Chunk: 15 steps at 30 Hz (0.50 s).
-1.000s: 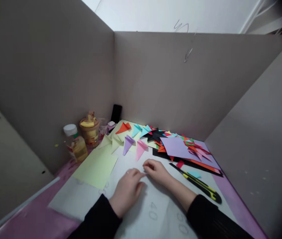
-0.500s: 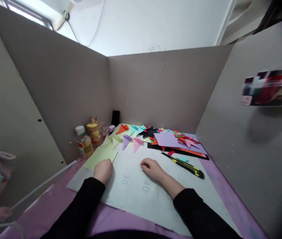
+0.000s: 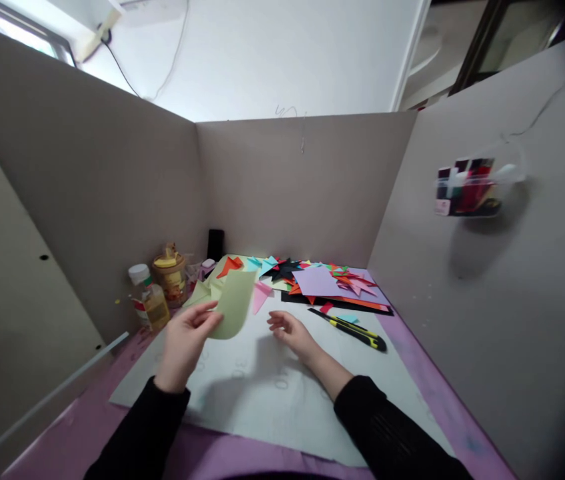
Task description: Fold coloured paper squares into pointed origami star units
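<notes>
Between thumb and fingers, my left hand (image 3: 188, 340) pinches a pale green sheet of paper (image 3: 235, 303), raised off the white mat and curving a little. My right hand (image 3: 292, 333) is just right of the sheet, fingers loosely curled and apart, with nothing in it. Behind the hands lie folded paper pieces: a pink one (image 3: 261, 295), an orange one (image 3: 229, 266) and light blue ones (image 3: 266, 266). A black and yellow utility knife (image 3: 355, 330) rests to the right of my right hand. The raised sheet covers part of the folded pieces.
A bottle with a white cap (image 3: 148, 299) and a brown jar (image 3: 170, 277) stand at the left. Purple paper (image 3: 318, 281) and several paper stars (image 3: 357, 283) are piled at the back right. Grey panels (image 3: 282, 187) enclose the table.
My left hand has lifted the pale green sheet off the mat. My right hand's fingers have opened. The view has shifted to the right.
</notes>
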Motion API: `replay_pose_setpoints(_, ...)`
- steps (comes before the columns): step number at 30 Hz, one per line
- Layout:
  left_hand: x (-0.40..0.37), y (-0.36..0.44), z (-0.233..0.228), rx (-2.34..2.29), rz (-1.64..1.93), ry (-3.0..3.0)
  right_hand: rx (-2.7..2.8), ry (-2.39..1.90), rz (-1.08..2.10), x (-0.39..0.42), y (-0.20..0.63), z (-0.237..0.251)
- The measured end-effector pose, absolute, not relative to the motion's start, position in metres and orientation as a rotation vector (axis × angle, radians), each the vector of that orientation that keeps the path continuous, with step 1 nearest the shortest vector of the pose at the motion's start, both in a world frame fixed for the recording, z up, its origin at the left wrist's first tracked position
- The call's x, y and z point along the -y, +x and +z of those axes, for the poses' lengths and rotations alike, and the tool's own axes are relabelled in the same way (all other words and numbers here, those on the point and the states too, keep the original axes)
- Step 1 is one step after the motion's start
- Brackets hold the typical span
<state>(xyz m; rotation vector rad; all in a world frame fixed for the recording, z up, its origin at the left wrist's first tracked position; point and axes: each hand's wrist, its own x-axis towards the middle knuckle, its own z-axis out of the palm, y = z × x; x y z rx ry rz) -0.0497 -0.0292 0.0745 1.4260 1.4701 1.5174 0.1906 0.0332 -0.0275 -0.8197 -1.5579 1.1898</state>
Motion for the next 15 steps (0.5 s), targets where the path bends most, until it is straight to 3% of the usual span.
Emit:
replay_pose_setpoints(3, 0.005, -0.032, 0.04, -1.315, 1.503, 1.078, 1.407, -0.641, 1.323, -0.025, 0.186, -0.018)
replay_pose_setpoints(7, -0.012, -0.024, -0.002, -1.243, 1.412, 0.921, 1.255, -0.762, 1.32, -0.019, 0.185, -0.014)
replay_pose_setpoints(15, -0.009, -0.021, -0.01, -1.231, 1.395, 0.913, 1.149, -0.912, 1.215, -0.034, 0.192, -0.033)
